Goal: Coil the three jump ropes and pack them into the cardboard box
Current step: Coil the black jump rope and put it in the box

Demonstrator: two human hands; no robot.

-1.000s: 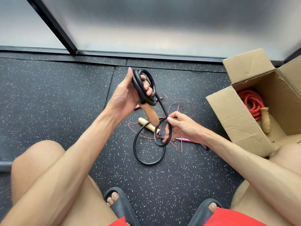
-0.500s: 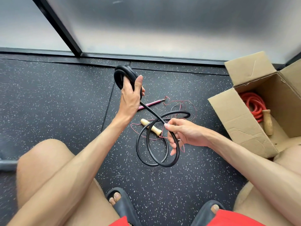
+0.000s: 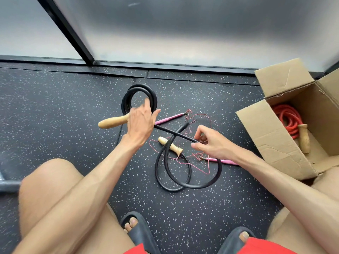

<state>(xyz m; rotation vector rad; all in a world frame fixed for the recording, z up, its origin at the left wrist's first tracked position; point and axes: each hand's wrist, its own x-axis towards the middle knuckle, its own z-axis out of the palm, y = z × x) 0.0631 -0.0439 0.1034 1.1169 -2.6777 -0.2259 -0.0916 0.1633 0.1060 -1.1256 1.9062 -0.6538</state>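
We hold the black jump rope (image 3: 185,186) in both hands above the speckled rubber floor (image 3: 55,116). Our left hand (image 3: 141,123) grips several finished turns of it, its fingers (image 3: 146,105) closed around the coil (image 3: 138,97), which stands up beyond the knuckles; one wooden handle (image 3: 112,122) of this rope sticks out sideways from the same grip, on the side away from the cardboard box (image 3: 271,142). From the left hand a straight stretch of black rope runs toward the box to our right hand (image 3: 213,143), where the thumb and fingertips (image 3: 194,144) pinch it, the other fingers loosely curled. Past the right hand the rope drops in two slack loops that lie on the floor between our knees, and its second wooden handle (image 3: 170,145) rests on the floor between the two hands.

Under and around those loops lies the thin pink jump rope (image 3: 200,167), uncoiled and tangled on the floor. One pink handle (image 3: 169,118) lies just beside the left hand, on the box side; the other pink handle (image 3: 222,161) lies beneath the right wrist, near the box's front wall.

The cardboard box stands open on the floor beside our right knee, flaps raised. Inside it the red jump rope (image 3: 288,120) lies coiled against the near wall, with a wooden handle (image 3: 304,137) lying beside the coil.
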